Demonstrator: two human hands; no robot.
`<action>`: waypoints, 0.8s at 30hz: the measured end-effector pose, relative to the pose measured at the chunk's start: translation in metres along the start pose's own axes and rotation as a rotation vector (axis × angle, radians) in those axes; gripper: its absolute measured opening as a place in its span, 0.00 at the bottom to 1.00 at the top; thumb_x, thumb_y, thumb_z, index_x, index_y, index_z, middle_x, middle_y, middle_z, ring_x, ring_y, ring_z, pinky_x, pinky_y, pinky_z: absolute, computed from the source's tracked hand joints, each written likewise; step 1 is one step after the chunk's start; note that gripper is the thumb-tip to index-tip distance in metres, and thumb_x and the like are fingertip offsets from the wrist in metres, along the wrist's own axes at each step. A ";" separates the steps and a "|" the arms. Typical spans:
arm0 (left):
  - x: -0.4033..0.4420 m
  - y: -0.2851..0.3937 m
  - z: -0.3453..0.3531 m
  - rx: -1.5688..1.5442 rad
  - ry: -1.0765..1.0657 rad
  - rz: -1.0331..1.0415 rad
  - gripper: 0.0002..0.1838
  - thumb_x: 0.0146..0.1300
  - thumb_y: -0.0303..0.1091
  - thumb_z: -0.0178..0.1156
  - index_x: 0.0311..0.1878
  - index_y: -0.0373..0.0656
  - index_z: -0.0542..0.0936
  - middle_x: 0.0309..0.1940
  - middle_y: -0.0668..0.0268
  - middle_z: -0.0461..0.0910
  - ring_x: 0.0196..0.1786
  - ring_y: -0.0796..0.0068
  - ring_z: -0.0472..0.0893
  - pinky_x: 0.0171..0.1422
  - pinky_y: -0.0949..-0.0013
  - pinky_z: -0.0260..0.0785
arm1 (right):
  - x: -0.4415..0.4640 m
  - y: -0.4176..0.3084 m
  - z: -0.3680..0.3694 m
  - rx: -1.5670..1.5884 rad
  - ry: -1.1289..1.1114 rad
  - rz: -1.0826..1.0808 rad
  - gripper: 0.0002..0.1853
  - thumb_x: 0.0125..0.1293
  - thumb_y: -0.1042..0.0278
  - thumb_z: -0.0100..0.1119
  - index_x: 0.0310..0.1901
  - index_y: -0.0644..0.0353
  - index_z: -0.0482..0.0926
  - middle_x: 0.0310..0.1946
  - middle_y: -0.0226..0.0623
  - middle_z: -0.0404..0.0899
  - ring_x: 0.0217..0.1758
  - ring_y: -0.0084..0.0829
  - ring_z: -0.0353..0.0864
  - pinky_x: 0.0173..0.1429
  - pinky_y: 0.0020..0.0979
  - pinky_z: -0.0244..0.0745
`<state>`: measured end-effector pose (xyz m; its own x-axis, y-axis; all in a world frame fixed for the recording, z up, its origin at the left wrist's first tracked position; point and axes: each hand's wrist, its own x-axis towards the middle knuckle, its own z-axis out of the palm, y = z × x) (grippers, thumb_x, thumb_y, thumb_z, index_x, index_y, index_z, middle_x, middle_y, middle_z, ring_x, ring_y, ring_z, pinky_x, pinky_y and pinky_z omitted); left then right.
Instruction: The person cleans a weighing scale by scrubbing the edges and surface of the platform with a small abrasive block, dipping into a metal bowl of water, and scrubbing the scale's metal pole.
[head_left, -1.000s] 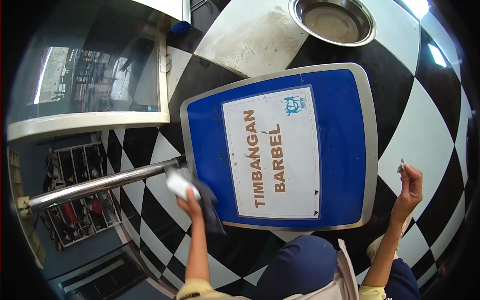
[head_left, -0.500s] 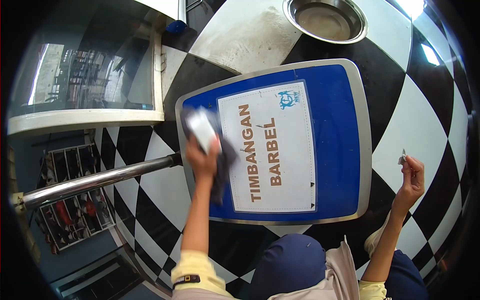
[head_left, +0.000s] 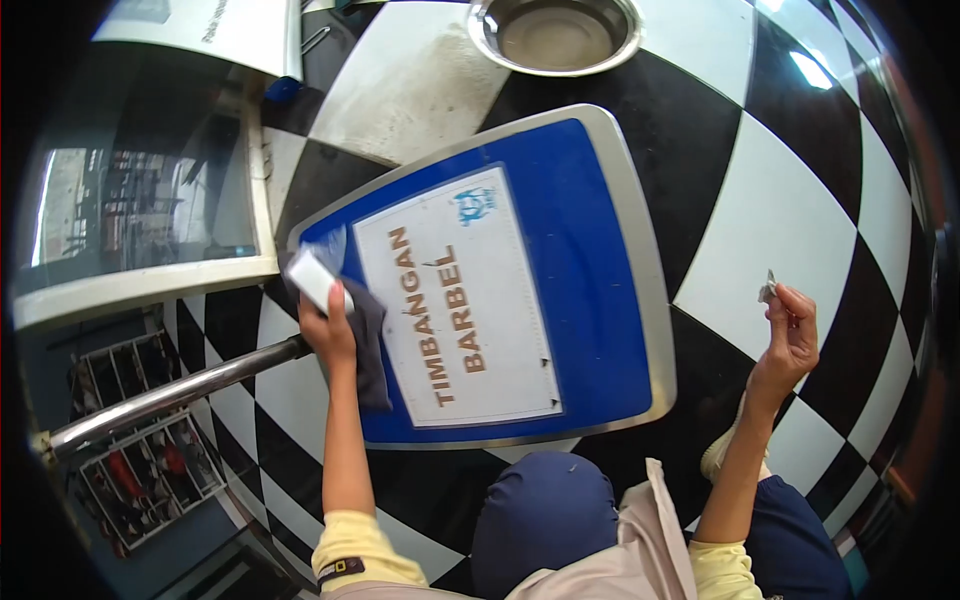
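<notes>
My left hand (head_left: 332, 330) is closed around a dark grey cloth (head_left: 364, 350) and a white, block-like piece (head_left: 314, 280) whose kind I cannot make out. Both are at the left edge of a blue platform scale (head_left: 590, 270) with a metal rim. A laminated white sheet (head_left: 505, 320) reading "TIMBANGAN BARBEL" lies on the platform. Out to the right, over the floor, my right hand (head_left: 785, 345) pinches a small crumpled grey scrap (head_left: 767, 290) between thumb and fingers.
A metal bowl of cloudy water (head_left: 555, 40) stands beyond the platform on the checkered floor (head_left: 790, 200). A chrome pole (head_left: 180, 395) runs left from the scale. At the left are a glass-fronted cabinet (head_left: 265, 200) and a rack (head_left: 150, 480). Dirt marks one white tile (head_left: 420, 80).
The view has shifted, so the scale and bowl appear further left and tilted. My left hand, smeared by motion before, has moved with the cloth away from the sheet towards the platform's left edge.
</notes>
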<state>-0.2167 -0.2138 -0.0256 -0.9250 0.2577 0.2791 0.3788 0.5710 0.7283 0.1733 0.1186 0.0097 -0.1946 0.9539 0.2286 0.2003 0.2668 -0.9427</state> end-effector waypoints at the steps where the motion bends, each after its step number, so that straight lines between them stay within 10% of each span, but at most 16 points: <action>1: -0.026 0.006 -0.002 0.016 -0.018 0.045 0.19 0.59 0.42 0.63 0.43 0.33 0.80 0.35 0.58 0.81 0.38 0.64 0.80 0.48 0.62 0.70 | 0.000 0.004 -0.003 0.003 0.014 0.002 0.07 0.66 0.84 0.57 0.42 0.65 0.82 0.40 0.34 0.77 0.44 0.23 0.78 0.52 0.23 0.75; 5: -0.124 0.079 0.014 -0.008 -0.401 0.176 0.27 0.51 0.48 0.68 0.48 0.37 0.80 0.37 0.57 0.82 0.42 0.59 0.83 0.47 0.59 0.75 | -0.011 0.012 -0.018 -0.028 0.031 0.067 0.07 0.65 0.84 0.58 0.41 0.65 0.82 0.40 0.34 0.78 0.44 0.23 0.78 0.52 0.23 0.75; 10: -0.177 0.215 0.137 -0.124 -0.759 0.744 0.30 0.46 0.57 0.72 0.39 0.40 0.77 0.32 0.47 0.78 0.24 0.58 0.82 0.23 0.64 0.74 | -0.015 0.022 -0.050 -0.035 0.136 0.075 0.06 0.65 0.83 0.59 0.41 0.64 0.82 0.40 0.33 0.78 0.44 0.23 0.78 0.52 0.23 0.75; 14: -0.182 0.256 0.179 -0.058 -0.937 0.705 0.31 0.49 0.58 0.71 0.41 0.39 0.76 0.39 0.45 0.80 0.27 0.57 0.83 0.27 0.64 0.77 | -0.003 0.016 -0.067 -0.045 0.236 0.096 0.06 0.65 0.82 0.60 0.41 0.64 0.83 0.39 0.33 0.79 0.43 0.22 0.78 0.51 0.22 0.74; 24: -0.002 0.131 0.151 0.143 -0.196 0.321 0.29 0.57 0.55 0.65 0.48 0.35 0.80 0.40 0.44 0.81 0.43 0.46 0.81 0.49 0.53 0.71 | -0.010 0.030 -0.077 0.027 0.182 0.144 0.05 0.62 0.83 0.61 0.39 0.65 0.82 0.38 0.32 0.78 0.40 0.22 0.77 0.45 0.21 0.72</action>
<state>-0.1604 -0.0217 -0.0253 -0.7413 0.5765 0.3437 0.6606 0.5363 0.5253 0.2553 0.1276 -0.0023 0.0112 0.9915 0.1294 0.1867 0.1251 -0.9744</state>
